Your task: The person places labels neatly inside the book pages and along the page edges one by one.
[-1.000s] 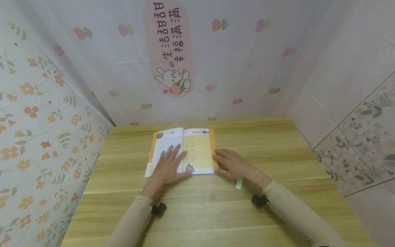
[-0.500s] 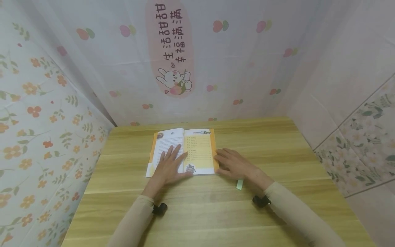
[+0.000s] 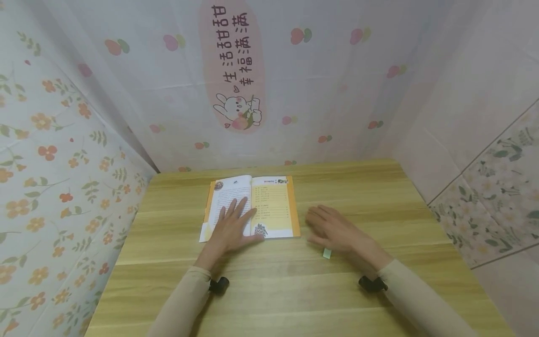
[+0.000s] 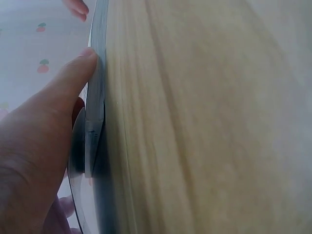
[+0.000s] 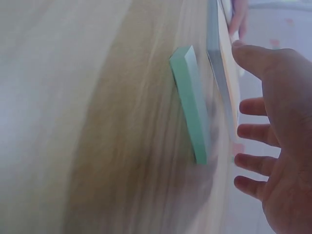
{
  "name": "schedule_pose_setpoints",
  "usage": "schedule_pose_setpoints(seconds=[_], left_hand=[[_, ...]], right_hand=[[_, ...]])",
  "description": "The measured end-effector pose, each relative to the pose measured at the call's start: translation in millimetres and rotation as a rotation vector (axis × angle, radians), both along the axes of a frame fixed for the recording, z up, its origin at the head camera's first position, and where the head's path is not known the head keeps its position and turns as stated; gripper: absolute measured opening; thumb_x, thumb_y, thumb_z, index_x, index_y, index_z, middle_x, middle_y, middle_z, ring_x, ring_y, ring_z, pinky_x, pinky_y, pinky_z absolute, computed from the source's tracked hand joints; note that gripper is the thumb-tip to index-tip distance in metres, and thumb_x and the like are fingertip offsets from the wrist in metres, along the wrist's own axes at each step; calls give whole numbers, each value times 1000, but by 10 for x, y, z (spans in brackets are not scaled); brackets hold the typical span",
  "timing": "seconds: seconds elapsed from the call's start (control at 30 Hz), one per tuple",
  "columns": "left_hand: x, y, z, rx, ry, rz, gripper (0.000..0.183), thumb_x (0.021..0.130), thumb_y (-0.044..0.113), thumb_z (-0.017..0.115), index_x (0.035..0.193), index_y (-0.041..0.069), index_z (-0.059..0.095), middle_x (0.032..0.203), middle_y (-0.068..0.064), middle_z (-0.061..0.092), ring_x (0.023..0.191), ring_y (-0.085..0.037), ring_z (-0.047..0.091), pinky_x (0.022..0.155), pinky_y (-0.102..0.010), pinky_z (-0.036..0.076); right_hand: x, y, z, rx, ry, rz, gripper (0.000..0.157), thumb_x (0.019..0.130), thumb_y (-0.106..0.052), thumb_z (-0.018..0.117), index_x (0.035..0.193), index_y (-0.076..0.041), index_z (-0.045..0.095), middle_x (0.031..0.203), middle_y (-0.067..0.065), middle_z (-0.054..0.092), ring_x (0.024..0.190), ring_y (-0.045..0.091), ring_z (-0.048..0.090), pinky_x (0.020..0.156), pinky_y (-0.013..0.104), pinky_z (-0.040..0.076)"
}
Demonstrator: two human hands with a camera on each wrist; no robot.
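Note:
An open book (image 3: 273, 199) lies on the wooden table, a yellow printed page on its right side and a white text page on its left. My left hand (image 3: 229, 230) rests with spread fingers on the left page, its thumb along the near edge by the gutter. Just right of the book, apart from it, my right hand (image 3: 332, 229) hovers with loosely bent fingers and holds nothing. A small light-green pad (image 5: 191, 105), like sticky notes, lies on the table below that hand; the hand partly covers it in the head view.
The wooden table (image 3: 269, 290) meets a printed curtain (image 3: 337, 93) at the back. Floral cloth (image 3: 63, 187) hangs along the left side, and another panel (image 3: 497, 178) stands on the right.
My right hand has left the book's right edge and moved right, over the green pad. The left hand stays on the page.

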State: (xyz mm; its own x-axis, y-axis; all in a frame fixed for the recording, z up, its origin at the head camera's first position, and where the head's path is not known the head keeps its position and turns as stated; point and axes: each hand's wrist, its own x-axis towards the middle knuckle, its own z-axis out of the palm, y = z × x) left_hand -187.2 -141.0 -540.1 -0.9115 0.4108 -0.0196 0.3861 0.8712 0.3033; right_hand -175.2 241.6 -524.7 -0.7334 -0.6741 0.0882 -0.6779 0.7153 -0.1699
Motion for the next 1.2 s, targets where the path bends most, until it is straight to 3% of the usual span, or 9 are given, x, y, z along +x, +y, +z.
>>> schedule_pose_setpoints(seconds=[0.43, 0.67, 0.93, 1.2], left_hand=[[27, 10, 3, 10, 4, 15, 96, 95, 80, 73, 170, 25, 52, 191, -15, 21, 176, -52, 17, 138, -81, 18], [13, 14, -15, 19, 11, 15, 96, 94, 80, 73, 170, 25, 53, 190, -14, 22, 176, -52, 17, 138, -81, 17], [-14, 10, -39, 6, -22, 27, 99, 93, 84, 72, 171, 27, 50, 192, -12, 19, 177, -50, 14, 140, -79, 16], [-28, 6, -20, 7, -28, 33, 99, 92, 83, 74, 171, 26, 51, 191, -13, 20, 177, -49, 14, 140, -79, 16]], right_hand=[[294, 303, -65, -16, -30, -117, 80, 103, -56, 77, 158, -1, 60, 169, 25, 56, 159, 53, 50, 131, 72, 41], [352, 355, -116, -33, 17, -106, 81, 101, -58, 80, 157, -2, 63, 167, 23, 59, 155, 50, 54, 130, 71, 42], [416, 358, -102, -21, -15, -125, 82, 100, -61, 79, 155, -1, 64, 169, 25, 56, 157, 54, 52, 130, 73, 42], [432, 350, -87, -1, 23, -113, 79, 96, -61, 83, 147, -3, 70, 161, 24, 64, 150, 51, 59, 126, 70, 47]])
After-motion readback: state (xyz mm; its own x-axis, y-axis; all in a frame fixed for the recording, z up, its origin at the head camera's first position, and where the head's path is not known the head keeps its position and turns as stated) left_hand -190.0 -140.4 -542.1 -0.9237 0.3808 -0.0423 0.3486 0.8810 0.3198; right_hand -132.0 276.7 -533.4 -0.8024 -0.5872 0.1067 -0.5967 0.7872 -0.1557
